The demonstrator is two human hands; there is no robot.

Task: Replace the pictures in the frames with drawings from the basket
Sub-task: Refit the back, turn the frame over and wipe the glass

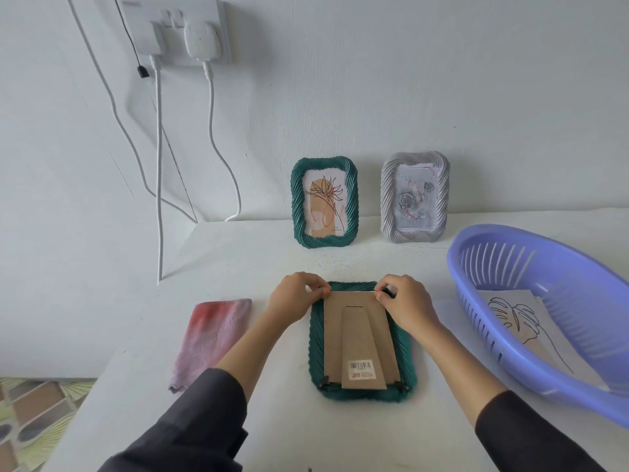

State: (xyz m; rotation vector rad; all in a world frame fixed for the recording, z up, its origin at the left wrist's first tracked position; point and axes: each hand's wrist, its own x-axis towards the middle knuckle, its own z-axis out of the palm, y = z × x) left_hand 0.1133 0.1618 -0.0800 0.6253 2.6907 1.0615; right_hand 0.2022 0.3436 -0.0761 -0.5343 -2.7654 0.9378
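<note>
A green frame lies face down on the white table, its cardboard backing with a stand and a barcode sticker facing up. My left hand pinches the backing's far left corner. My right hand pinches its far right corner. A thin white edge shows along the backing's top. At the back, a second green frame with a flower picture and a grey frame with a rose picture stand against the wall. The purple basket on the right holds a leaf line drawing.
A pink and red cloth lies on the table to the left of the face-down frame. White cables hang from a wall socket down to the table's far left. The table's left edge drops to a patterned floor.
</note>
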